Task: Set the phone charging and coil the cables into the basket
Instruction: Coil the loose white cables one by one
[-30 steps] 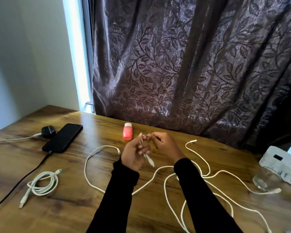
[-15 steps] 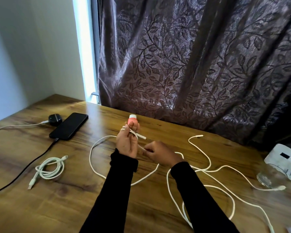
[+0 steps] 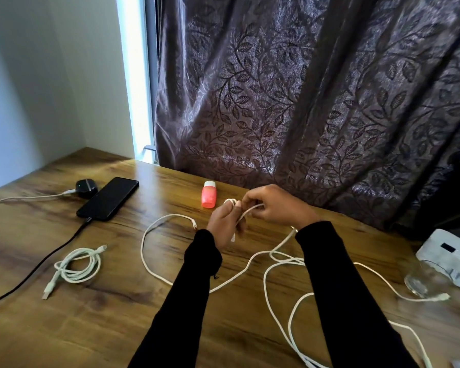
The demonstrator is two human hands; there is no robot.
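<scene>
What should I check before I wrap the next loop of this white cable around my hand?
1. Cable end anchored: ok. The left hand has loops around its fingers and a plug end hanging below the palm.
2. Feeding grip: ok. The right hand pinches the long white cable.
3. Slack free to run: not ok. It crosses itself and other white cable in loops on the table.
4. Orange bottle clear of the hands: cannot tell; it stands just beyond them.
5. Phone plugged in: ok, a black cable meets its near end.
6. Basket within reach: cannot tell, none is visible.
</scene>
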